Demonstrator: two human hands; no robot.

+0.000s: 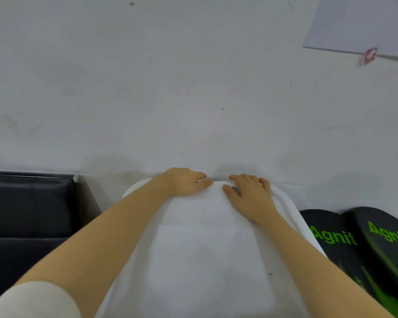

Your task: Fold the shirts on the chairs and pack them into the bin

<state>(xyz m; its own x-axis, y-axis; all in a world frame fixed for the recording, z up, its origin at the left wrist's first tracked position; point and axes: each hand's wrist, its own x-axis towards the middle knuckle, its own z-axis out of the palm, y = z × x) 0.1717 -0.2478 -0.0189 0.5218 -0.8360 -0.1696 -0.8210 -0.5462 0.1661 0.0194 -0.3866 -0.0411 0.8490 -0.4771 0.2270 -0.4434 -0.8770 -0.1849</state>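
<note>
You can read "Agnit" in green on the nearer black item (336,239) at your right | "Agnit" again on the black item beside it (386,232), cut off by the frame edge | nothing else legible.

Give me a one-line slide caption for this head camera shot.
Both hands, left hand and right hand, grip the far edge of a white shirt draped over a chair.
</note>
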